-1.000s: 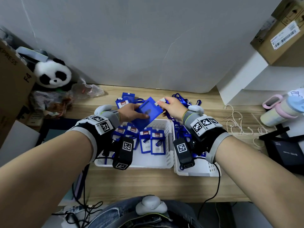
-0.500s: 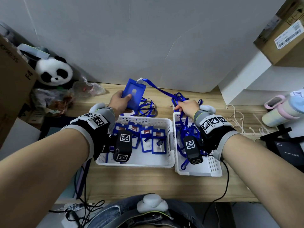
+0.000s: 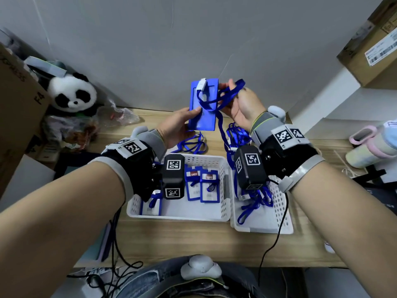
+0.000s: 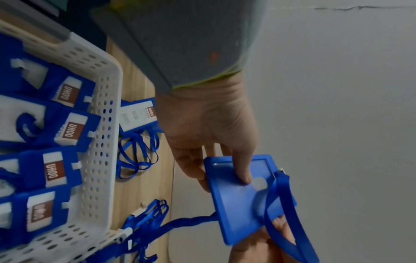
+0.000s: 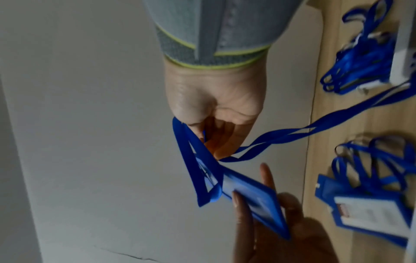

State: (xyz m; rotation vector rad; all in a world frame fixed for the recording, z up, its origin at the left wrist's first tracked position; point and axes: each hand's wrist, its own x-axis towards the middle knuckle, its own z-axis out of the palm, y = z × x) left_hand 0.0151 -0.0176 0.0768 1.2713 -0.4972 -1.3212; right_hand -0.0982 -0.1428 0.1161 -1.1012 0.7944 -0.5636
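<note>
At ten o'clock in the head view a plush panda [image 3: 73, 93] sits against the wall, well apart from the work. Toward seven o'clock the left basket [image 3: 178, 217] holds spare badge holders [image 3: 208, 186] lying flat. The left hand [image 3: 174, 127] pinches the blue badge holder [image 3: 204, 112] by its lower left edge, with the thumb flat on the front face and the other fingers tucked behind. The holder stands upright in the air at twelve o'clock, above the far edge of the desk [image 3: 193, 239], with a white clip [image 3: 202, 83] at its top. A blue lanyard [image 3: 231, 94] runs from that clip across the face to the right hand [image 3: 242, 106] at one o'clock. That hand's fingers curl together round the strap, just beside the holder's right edge. The strap trails down toward the right basket [image 3: 281, 211] at five o'clock, where loose lanyards [image 3: 255, 198] lie.
</note>
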